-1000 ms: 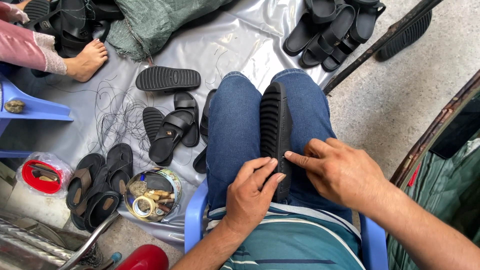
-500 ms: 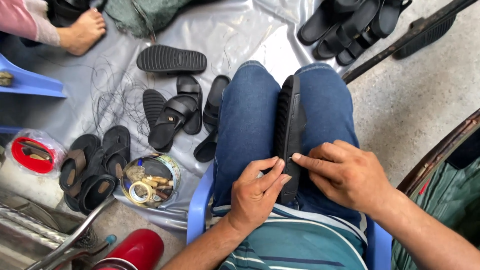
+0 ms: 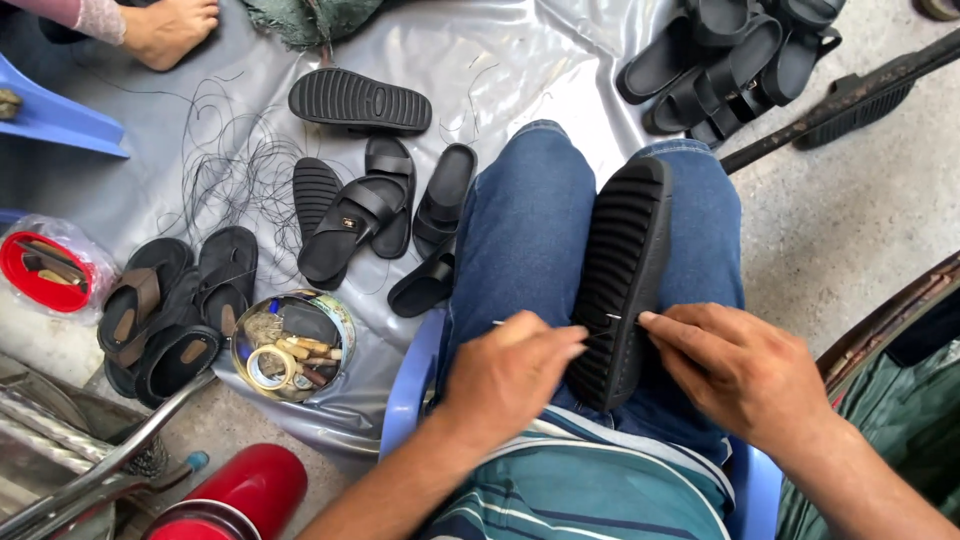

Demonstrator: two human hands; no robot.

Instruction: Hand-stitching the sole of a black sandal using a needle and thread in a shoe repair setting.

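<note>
Both hands at a black sandal sole [image 3: 622,280] on the lap
Left hand [image 3: 510,375] fingers pinch a thin needle left of the sole; right hand [image 3: 735,365] fingers pinch narrowly at its right edge

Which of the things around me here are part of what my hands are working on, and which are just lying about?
In hand:
- black ribbed rubber sandal sole lying across the lap
- thin metal needle at the left hand
- right hand, fingers on the sole's edge

Lying about:
- round tin of odds and ends
- loose black thread
- finished black strap sandals
- red cylindrical container
</note>
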